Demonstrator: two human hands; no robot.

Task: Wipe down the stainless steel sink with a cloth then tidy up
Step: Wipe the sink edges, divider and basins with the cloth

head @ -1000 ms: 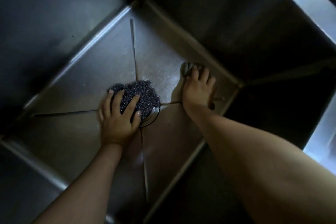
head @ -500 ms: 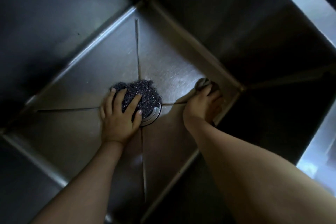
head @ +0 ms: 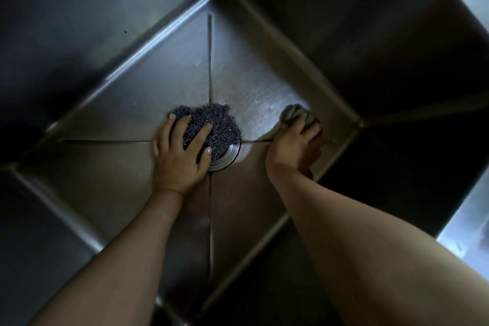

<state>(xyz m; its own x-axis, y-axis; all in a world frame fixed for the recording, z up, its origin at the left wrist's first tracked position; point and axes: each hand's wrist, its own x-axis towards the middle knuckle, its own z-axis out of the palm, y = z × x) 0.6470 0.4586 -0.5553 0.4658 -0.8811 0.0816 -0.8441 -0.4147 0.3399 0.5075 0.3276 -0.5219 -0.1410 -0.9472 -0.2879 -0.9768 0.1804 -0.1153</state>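
Bare arms, both uncovered from frame edge to wrist. Left forearm (head: 127, 246): slim, smooth. Right forearm (head: 370, 246): much broader in shot, wide-angle stretch near lens. Left hand (head: 180, 159): short rounded nails, pale thumbnail (head: 209, 150) catching light, pale nail on little finger too. Right hand (head: 289, 147): knuckle ridge visible, nails hidden. Dim light, so finer detail lost.
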